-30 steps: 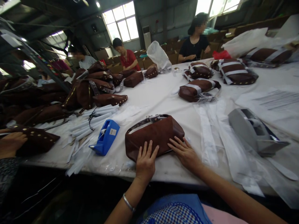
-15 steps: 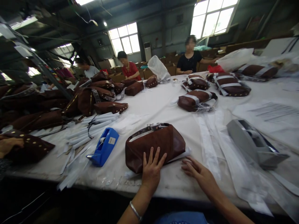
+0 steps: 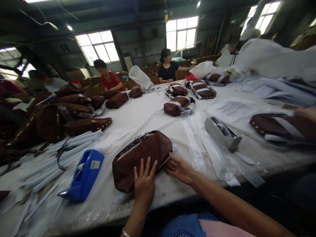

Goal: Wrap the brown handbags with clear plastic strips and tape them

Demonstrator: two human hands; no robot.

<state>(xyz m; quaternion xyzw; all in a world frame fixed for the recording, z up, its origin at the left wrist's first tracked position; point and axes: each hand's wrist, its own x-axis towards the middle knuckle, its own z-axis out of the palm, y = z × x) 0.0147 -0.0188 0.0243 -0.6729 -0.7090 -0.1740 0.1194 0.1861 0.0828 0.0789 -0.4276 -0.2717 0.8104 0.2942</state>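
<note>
A brown handbag (image 3: 145, 154) lies on its side on the white-covered table in front of me, its patterned strap along the far edge. My left hand (image 3: 145, 181) rests flat on its near face, fingers spread. At the bag's lower right corner is my right hand (image 3: 179, 169), its fingers loosely bent and their tips close to a white strip (image 3: 165, 162) at the bag's edge. No firm grip on that strip shows. A blue tape dispenser (image 3: 82, 176) stands left of the bag, and a grey one (image 3: 221, 133) stands to the right.
Rolled white tubes (image 3: 66, 154) and a heap of brown bags (image 3: 49, 121) cover the left side. Wrapped bags (image 3: 176, 106) lie farther back. At right, another person's hand (image 3: 306, 113) touches a wrapped bag (image 3: 274, 126). People sit across the table (image 3: 138, 115).
The view has swung right, bringing the wrapped bag and another person's hand into sight. My right hand has moved in to the bag's corner. My left hand stays on the bag.
</note>
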